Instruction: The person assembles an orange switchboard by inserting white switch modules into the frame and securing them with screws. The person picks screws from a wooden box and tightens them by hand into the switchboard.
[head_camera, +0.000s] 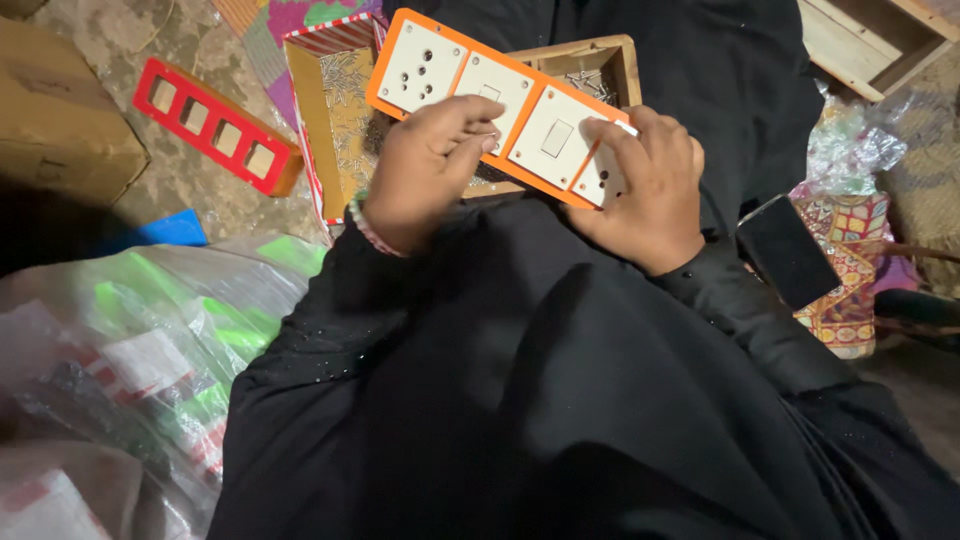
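An orange switch board (440, 52) with white sockets and rocker switches lies tilted across my lap. My right hand (645, 190) grips its near right end, thumb over a white socket module. My left hand (425, 170) rests on the board's middle, fingertips pressing at the edge of a white switch (492, 90). Both arms are in black sleeves, and a beaded bracelet is on my left wrist.
A cardboard box of small screws (335, 110) stands left of the board, and a wooden tray (600, 70) lies behind it. A red empty frame (215, 125) lies on the floor. Plastic bags (130, 360) fill the lower left. A dark phone (788, 250) rests at the right.
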